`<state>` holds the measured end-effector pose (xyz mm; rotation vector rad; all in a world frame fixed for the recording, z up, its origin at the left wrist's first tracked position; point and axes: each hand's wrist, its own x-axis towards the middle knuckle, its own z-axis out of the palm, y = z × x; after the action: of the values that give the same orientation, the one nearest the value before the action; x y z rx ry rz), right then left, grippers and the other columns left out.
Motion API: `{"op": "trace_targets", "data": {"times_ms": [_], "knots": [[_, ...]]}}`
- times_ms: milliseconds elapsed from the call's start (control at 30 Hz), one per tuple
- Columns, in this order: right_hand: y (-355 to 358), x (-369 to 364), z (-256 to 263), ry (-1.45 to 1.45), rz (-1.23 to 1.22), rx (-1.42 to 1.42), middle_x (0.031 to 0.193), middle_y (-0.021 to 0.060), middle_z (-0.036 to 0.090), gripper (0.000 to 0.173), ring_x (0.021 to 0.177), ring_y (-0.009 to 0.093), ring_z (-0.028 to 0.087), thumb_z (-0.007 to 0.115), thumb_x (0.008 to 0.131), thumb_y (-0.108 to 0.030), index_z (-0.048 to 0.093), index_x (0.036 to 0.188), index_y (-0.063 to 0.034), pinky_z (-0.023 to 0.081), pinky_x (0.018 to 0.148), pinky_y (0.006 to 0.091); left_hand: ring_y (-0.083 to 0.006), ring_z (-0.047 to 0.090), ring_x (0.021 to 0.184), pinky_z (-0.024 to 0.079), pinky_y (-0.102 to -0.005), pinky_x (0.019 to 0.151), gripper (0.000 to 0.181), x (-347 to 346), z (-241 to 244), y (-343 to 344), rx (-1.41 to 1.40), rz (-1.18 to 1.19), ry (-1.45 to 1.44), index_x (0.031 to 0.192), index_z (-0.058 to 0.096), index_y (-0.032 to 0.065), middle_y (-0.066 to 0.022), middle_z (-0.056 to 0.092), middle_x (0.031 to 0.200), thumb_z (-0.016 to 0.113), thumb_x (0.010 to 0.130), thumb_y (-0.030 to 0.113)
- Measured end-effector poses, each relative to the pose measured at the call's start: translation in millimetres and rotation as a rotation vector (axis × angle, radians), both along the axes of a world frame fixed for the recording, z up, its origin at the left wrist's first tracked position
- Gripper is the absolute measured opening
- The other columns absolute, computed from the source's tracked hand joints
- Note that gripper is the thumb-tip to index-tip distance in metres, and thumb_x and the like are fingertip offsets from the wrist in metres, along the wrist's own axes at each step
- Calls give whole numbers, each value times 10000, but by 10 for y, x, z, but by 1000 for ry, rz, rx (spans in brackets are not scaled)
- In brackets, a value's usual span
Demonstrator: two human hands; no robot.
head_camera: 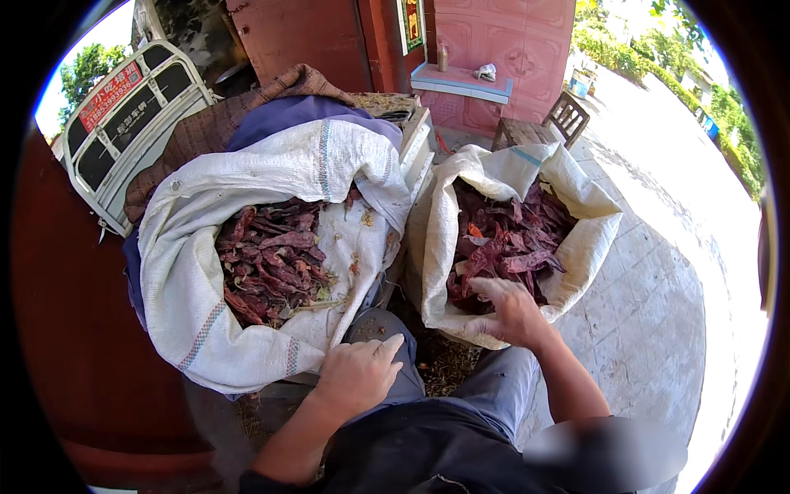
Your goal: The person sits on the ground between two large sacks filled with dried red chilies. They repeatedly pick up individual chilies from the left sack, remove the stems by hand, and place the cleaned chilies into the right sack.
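Observation:
Dried red chili peppers (274, 262) lie heaped in a white woven sack (185, 259) on the left, its mouth rolled wide. More dried chilies (509, 238) fill a second woven sack (583, 247) on the right, with one brighter orange-red piece among them. My right hand (512, 312) hovers over the near rim of this right sack, fingers apart and nothing seen in them. Just in front of the left sack's near edge, above my knee, is my left hand (358, 373). Its visible fingers stand apart with nothing between them; the palm is hidden. Both hands look dusty.
A wooden chair (543, 126) stands behind the right sack. Against the pink tiled wall (500, 55), a ledge (460, 80) holds a bottle and a crumpled cloth. Purple and brown cloths (265, 102) lie behind the left sack. A metal-framed rack with a printed sign (111, 96) stands far left.

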<state>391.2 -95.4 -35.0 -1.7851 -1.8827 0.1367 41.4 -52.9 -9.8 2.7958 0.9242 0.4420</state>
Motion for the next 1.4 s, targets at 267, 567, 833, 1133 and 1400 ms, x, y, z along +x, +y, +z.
{"op": "trace_targets", "data": {"times_ms": [267,567,833,1133,1400], "knots": [[-365,-203,-48,-94,193,-154,905,139,696,107,883,404,726,703,874,-124,627,912,-59,567,731,531,-294,715,952,539,-459,802,272,-630,268,1095,432,259,203,1161,744,111,-50,718,1103,655,905,82],[-548,-600,386,72,187,309,988,77,710,248,879,296,720,832,901,-207,744,1094,-78,540,807,426,-362,727,976,562,-488,847,129,-945,117,1207,386,280,197,1001,716,40,-136,724,1026,654,889,23],[-454,-1258,105,235,454,291,943,49,686,147,852,259,708,788,935,-198,724,1023,-100,556,798,405,-399,775,1005,613,-478,898,246,-1157,275,922,339,295,-163,1124,774,7,-218,799,1107,648,920,-49],[-218,-1522,284,352,546,207,910,95,658,159,860,329,713,756,974,-208,705,1062,-86,571,778,448,-354,796,973,634,-427,872,243,-1222,482,435,446,268,-398,1136,774,-16,-185,818,1117,718,919,-109],[34,-1431,544,476,429,185,1110,170,709,339,936,418,722,778,974,-248,693,1238,-54,597,797,485,-263,791,1014,665,-387,843,164,-911,319,173,-271,189,-980,1176,740,-85,-204,804,1171,652,1038,-76]]}}
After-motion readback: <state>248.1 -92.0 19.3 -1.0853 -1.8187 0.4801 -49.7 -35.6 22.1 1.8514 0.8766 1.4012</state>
